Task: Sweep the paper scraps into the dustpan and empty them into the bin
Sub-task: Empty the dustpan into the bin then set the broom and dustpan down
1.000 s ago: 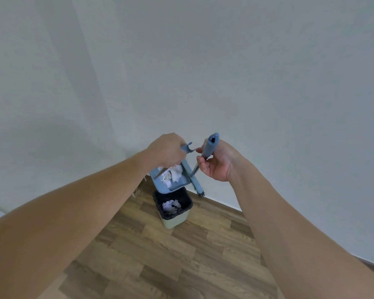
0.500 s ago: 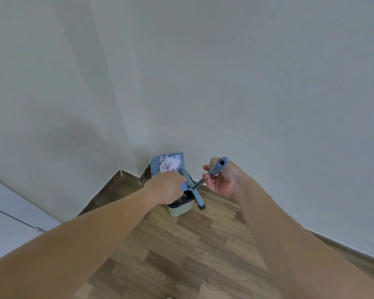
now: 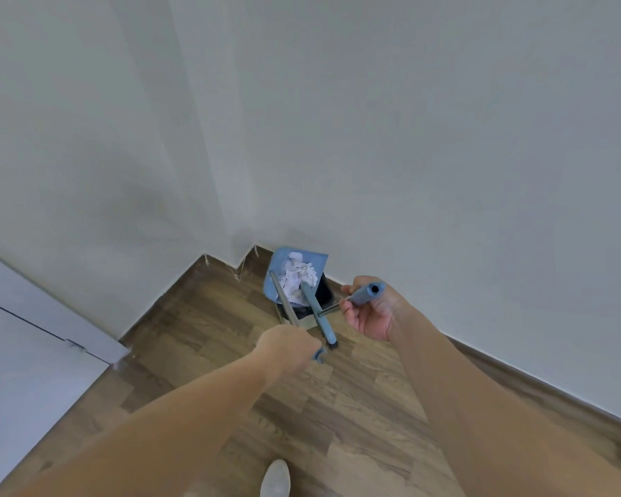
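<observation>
Since half second ago, pulling left hand (image 3: 288,344) back toward me, dustpan (image 3: 284,267) tipping steeper over bin (image 3: 324,294) in corner. Left hand clenching long dustpan handle (image 3: 284,299). Right hand (image 3: 370,312) gripping broom (image 3: 319,313) by its blue grip, broom head hanging just beside bin. Paper scraps (image 3: 302,276) lying in pan above bin mouth, not yet dropping. Emptying step going on, I am judging. Next move calling for steeper tilt, pan lip staying inside bin rim so scraps are sliding in, not onto floor (image 3: 337,407).
</observation>
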